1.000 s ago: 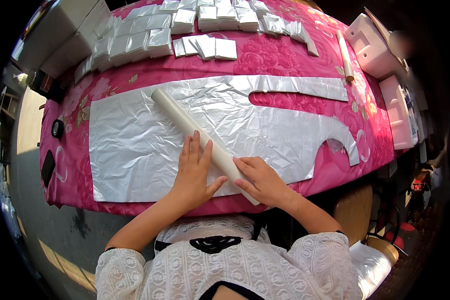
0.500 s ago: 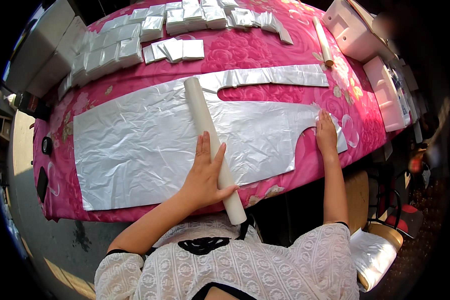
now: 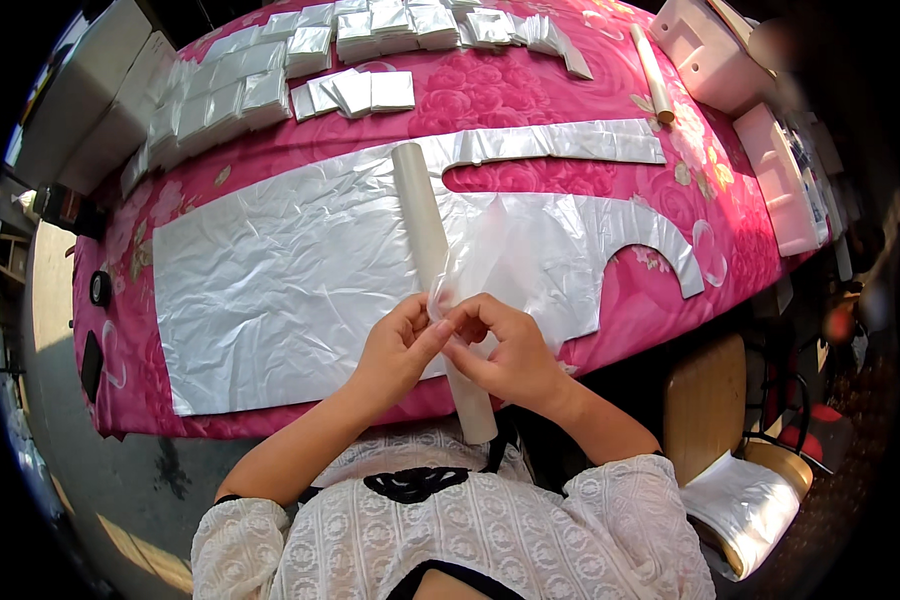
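Note:
A white plastic apron [image 3: 280, 300] with cut-out curves and strap-like ends is spread flat on the table. Across it lies a long off-white tube [image 3: 418, 210], its near end past the table's front edge. Above the tube, my left hand [image 3: 395, 350] and my right hand [image 3: 515, 350] meet, fingertips closed together on a thin see-through plastic film [image 3: 505, 245]. The film stands up from my fingers and spreads over the apron's right part. Where exactly each fingertip grips is partly hidden.
A pink flowered cloth [image 3: 490, 95] covers the table. Folded white plastic packets [image 3: 240, 95] are stacked along the far left. A second tube [image 3: 652, 75] and white foam boxes [image 3: 775, 180] sit at the right. A black phone [image 3: 92, 365] lies by the left edge; a wooden chair [image 3: 705, 400] stands lower right.
My left hand has come off the tube and my right hand has left the apron's right end. Both are now together, pinching clear film. The tube has shifted slightly right.

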`<state>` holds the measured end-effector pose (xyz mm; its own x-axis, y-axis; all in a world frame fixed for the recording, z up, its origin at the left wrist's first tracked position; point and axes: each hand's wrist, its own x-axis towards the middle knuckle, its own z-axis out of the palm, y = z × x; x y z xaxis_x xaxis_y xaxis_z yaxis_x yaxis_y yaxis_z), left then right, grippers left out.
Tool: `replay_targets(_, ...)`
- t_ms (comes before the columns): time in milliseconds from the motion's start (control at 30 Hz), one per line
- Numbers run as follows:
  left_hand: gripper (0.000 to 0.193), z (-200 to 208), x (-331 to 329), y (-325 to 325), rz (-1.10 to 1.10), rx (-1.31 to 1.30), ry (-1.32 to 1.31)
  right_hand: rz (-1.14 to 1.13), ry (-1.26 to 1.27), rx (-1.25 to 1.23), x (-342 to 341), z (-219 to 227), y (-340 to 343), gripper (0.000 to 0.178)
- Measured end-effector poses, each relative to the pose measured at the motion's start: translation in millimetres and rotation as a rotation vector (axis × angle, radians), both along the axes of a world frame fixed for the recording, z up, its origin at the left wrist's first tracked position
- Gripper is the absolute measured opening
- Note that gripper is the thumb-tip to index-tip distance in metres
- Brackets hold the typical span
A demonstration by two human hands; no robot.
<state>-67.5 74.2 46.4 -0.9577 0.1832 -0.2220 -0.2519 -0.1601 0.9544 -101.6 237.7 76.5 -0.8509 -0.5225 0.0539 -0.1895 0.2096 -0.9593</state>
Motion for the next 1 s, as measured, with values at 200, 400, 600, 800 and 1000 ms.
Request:
replay_targets(200,0.019,-6.4,5.7,-84.1,0.135,-0.023,-0.360,0.324,0.266,0.091,16.0,-9.2,-15.4,0.041)
replay_targets(400,0.016,-17.1,20.5,-172.6,0.100,-0.247,-0.386,0.021,0.531,0.552,-29.8,-52.6,22.5,0.049)
replay_targets(600,0.022,0.8,24.3,-207.4,0.034,-0.459,-0.390,-0.328,0.625,1.100,-80.9,-69.7,120.1,0.050)
replay_targets(800,0.023,13.1,11.4,-221.4,-0.049,-0.538,-0.467,-0.694,0.636,0.806,-43.9,-27.4,119.6,0.022)
replay_targets(1000,0.022,13.3,-5.5,-239.2,-0.161,-0.421,-0.508,0.134,-0.078,0.929,55.4,-10.4,16.7,0.054)
